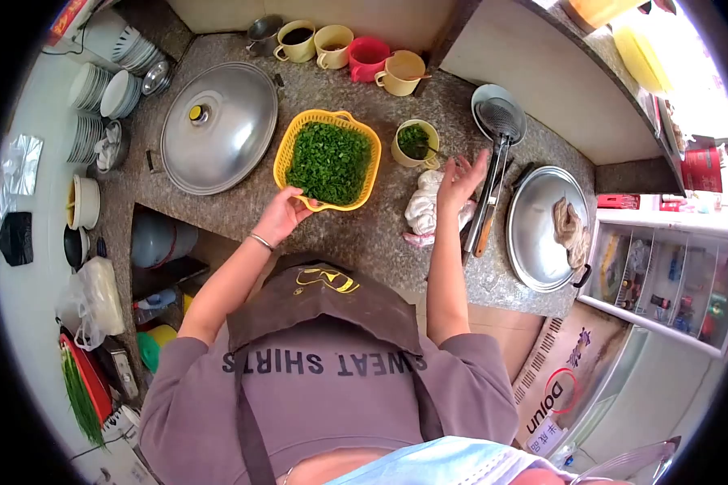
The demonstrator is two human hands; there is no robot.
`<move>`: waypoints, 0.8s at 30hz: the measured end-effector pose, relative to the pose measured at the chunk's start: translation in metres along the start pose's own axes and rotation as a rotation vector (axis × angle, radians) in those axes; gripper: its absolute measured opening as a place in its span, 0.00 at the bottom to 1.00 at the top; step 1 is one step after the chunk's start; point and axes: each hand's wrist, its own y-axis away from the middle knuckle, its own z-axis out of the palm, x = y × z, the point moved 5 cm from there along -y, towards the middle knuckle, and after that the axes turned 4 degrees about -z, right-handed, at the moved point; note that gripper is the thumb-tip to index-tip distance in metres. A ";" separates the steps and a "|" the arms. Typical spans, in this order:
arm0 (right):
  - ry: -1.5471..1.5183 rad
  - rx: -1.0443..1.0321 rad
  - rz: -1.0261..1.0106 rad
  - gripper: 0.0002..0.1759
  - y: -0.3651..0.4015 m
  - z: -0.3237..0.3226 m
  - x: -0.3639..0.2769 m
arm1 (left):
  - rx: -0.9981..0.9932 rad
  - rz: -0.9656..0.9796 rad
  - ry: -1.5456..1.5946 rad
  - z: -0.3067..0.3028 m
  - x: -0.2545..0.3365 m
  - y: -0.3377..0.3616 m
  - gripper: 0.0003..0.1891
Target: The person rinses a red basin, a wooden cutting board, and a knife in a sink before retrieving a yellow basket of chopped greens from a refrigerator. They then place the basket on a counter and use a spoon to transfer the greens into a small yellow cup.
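Observation:
My left hand [285,215] grips the near rim of a yellow plastic basket [375,168], thumb over the edge. Chopped green herbs [328,163], perhaps scallions, fill the basket. My right hand [463,183] is raised with its fingers apart and nothing in it. It hovers beside a cream mug [401,157] of chopped greens with a spoon handle sticking out. Just below that hand lies a crumpled white cloth [423,208]. To its right are a skimmer [497,118] and other long-handled tools, heads in a metal bowl [519,129].
A large domed lid [226,121] covers the counter's left side. Several mugs [332,47] line the back wall. Another round lid [538,242] with a brown cloth [570,230] sits right. Stacked plates [121,95] stand far left; an open-topped cabinet [663,279] holds bottles at right.

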 end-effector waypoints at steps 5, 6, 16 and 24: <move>-0.042 -0.101 0.306 0.25 0.003 0.015 0.028 | -0.030 0.041 0.020 0.005 0.007 0.005 0.08; 0.054 -0.220 0.365 0.18 0.002 0.022 0.030 | -0.049 0.032 0.022 0.008 0.009 0.004 0.12; -0.032 -0.418 0.500 0.15 -0.007 -0.007 0.017 | -0.185 0.198 -0.306 0.073 0.050 0.003 0.26; -0.234 -0.286 0.373 0.10 -0.016 -0.037 -0.010 | -0.171 0.205 -0.389 0.108 0.067 -0.019 0.28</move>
